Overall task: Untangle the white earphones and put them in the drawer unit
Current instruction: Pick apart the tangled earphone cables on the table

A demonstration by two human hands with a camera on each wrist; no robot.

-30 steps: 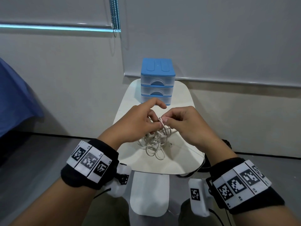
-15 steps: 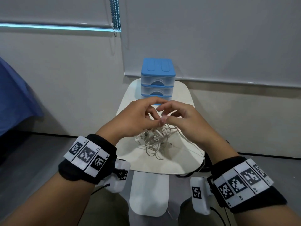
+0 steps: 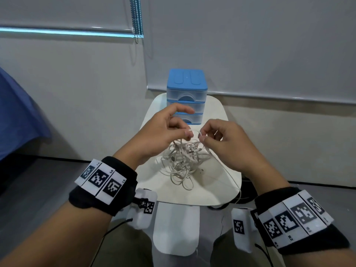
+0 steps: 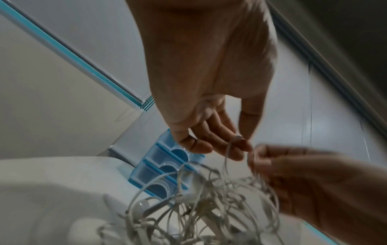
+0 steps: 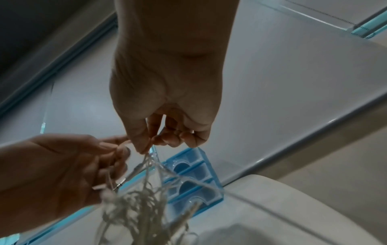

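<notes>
A tangled bundle of white earphones hangs above the small white table, its lowest loops touching the top. My left hand pinches a strand at the top of the tangle between thumb and finger. A short way to the right, my right hand pinches another strand. The wrist views show the cords drooping from both sets of fingertips. The drawer unit, with a blue top and three clear drawers, stands at the table's far edge behind my hands, all drawers closed.
A grey wall and a roller blind rise right behind the table, with a bead chain hanging at upper left. Blue fabric lies at the left. The table's white base stands between my knees.
Both hands rose and drew slightly apart, lifting the top of the tangle and stretching a short piece of cord between them.
</notes>
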